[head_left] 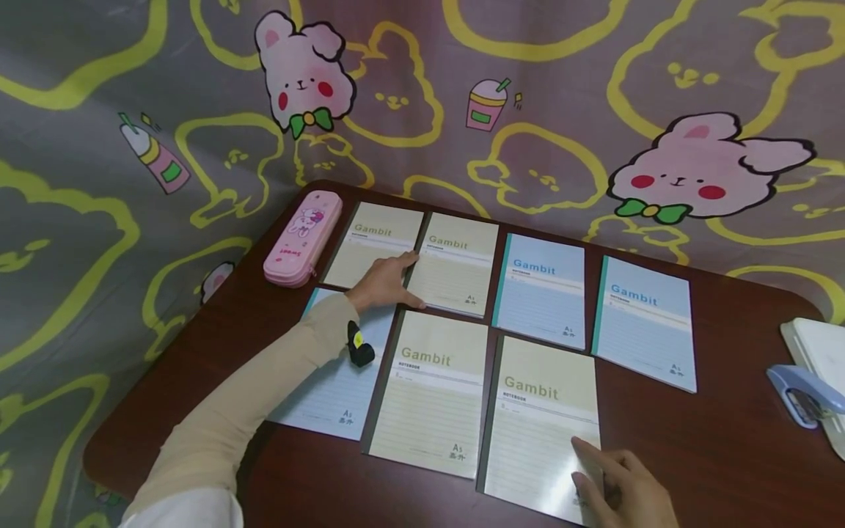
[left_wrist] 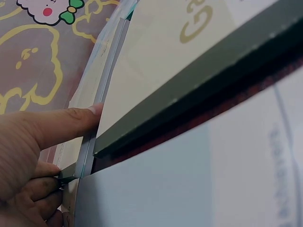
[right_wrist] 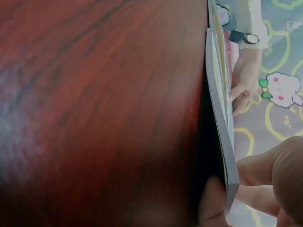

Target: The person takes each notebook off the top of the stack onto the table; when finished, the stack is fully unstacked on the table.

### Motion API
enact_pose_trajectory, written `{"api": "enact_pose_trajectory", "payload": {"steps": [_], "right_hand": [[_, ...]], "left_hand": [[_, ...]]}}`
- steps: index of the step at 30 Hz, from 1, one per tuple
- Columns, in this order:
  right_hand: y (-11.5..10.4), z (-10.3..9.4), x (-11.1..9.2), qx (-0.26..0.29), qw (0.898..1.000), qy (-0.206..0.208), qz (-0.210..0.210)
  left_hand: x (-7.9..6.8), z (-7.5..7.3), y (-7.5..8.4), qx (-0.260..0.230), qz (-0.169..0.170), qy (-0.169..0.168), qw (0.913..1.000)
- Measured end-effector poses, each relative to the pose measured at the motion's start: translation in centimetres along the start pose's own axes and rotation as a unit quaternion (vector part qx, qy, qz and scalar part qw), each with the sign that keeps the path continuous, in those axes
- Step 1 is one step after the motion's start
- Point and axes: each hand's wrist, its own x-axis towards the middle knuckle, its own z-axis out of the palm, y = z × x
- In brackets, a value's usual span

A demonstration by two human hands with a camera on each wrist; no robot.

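My left hand [head_left: 386,282] touches a cream notebook [head_left: 455,268] in the back row, forefinger at its dark spine and thumb by its lower left corner. In the left wrist view the thumb [left_wrist: 71,124] lies straight along that corner. My right hand [head_left: 623,484] holds the lower right corner of the front cream notebook [head_left: 538,411]. In the right wrist view its fingers are above and below the corner, and the notebook's edge [right_wrist: 218,109] stands raised off the table. Another cream notebook [head_left: 429,396] lies beside it, and a blue notebook [head_left: 330,396] is partly under my left forearm.
At the back left are another cream notebook [head_left: 372,246] and a pink pencil case [head_left: 304,238]. Two blue notebooks, one nearer the middle [head_left: 541,290] and one farther right [head_left: 647,323], complete the back row. A blue stapler [head_left: 802,392] sits by a white object [head_left: 818,352] at the right edge.
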Motion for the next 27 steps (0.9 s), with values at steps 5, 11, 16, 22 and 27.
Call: {"api": "enact_pose_trajectory", "payload": {"steps": [5, 11, 16, 22, 27], "right_hand": [[-0.4, 0.4, -0.3, -0.019, 0.999, 0.033, -0.038], [-1.5, -0.9, 0.2, -0.065, 0.998, -0.004, -0.018], [-3.7, -3.7, 2.2, -0.028, 0.986, 0.118, -0.112], [-7.4, -6.1, 7.7, 0.049, 0.962, 0.152, -0.220], [-10.7, -6.8, 12.5, 0.093, 0.971, 0.074, -0.209]], "left_hand": [[0.0, -0.1, -0.2, -0.002, -0.001, -0.001, 1.0000], [0.0, 0.0, -0.3, -0.006, -0.003, 0.000, 1.0000], [0.1, 0.0, -0.3, -0.005, -0.004, 0.004, 1.0000], [0.1, 0.1, -0.2, -0.003, -0.009, 0.002, 1.0000], [-0.1, 0.2, -0.2, -0.007, -0.009, 0.007, 0.9999]]}}
